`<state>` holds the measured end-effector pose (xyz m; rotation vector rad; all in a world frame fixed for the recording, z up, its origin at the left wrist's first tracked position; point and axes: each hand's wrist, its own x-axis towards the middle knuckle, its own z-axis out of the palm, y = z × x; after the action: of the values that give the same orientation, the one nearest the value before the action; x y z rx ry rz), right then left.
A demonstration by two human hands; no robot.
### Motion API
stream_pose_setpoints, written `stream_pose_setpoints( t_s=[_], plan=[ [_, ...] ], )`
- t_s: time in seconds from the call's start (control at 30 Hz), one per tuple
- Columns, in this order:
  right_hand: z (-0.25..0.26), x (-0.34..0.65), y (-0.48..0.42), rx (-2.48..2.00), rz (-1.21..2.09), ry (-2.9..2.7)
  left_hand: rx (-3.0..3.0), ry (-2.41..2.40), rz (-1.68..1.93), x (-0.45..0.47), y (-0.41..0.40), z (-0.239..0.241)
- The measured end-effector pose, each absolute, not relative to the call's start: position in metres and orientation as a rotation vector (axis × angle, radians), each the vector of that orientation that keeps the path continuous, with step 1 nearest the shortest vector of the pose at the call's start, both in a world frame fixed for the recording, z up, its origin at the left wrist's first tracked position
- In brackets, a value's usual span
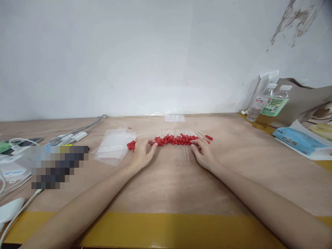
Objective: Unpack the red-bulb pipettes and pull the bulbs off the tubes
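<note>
A heap of clear glass droppers with red rubber bulbs [173, 139] lies across the middle of the tabletop, with several clear tubes [183, 155] laid side by side just in front of it. My left hand [142, 153] rests at the heap's left end, its fingertips pinched on a red bulb. My right hand [203, 152] lies at the heap's right end, fingers curled down onto the bulbs; whether it grips one is unclear. A stack of clear plastic bags [114, 147] lies left of my left hand.
Cables and a power strip [67, 137] lie far left, beside a blurred patch. Another small clear bag [174, 118] sits by the wall. Two plastic bottles [268, 103], a brown paper bag [306, 100] and a blue packet [298, 140] stand at the right. A yellow strip edges the table's front.
</note>
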<state>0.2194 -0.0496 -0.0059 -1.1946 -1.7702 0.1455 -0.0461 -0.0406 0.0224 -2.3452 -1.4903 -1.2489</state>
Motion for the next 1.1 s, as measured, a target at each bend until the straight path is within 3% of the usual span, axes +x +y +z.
stream_pose_setpoints(
  t_s=[0.2, 0.4, 0.6, 0.9, 1.1],
  plan=[
    [0.008, 0.217, -0.061, -1.032, -0.207, -1.97, -2.601, -1.214, -1.011, -0.034, -0.061, 0.017],
    [0.006, 0.201, -0.069, -0.866, -0.414, -2.227, -2.586, -1.048, -1.051, -0.033, -0.066, 0.021],
    [0.001, 0.19, -0.07, -0.851, -0.427, -2.223, -2.569, -0.954, -1.081, -0.027, -0.069, 0.019],
    [0.005, 0.184, -0.078, -0.825, -0.331, -2.268, -2.647, -0.887, -0.793, -0.01, -0.072, 0.022],
    [0.006, 0.187, -0.081, -0.729, -0.437, -2.288, -2.675, -0.865, -0.646, -0.012, -0.076, 0.028]
  ],
)
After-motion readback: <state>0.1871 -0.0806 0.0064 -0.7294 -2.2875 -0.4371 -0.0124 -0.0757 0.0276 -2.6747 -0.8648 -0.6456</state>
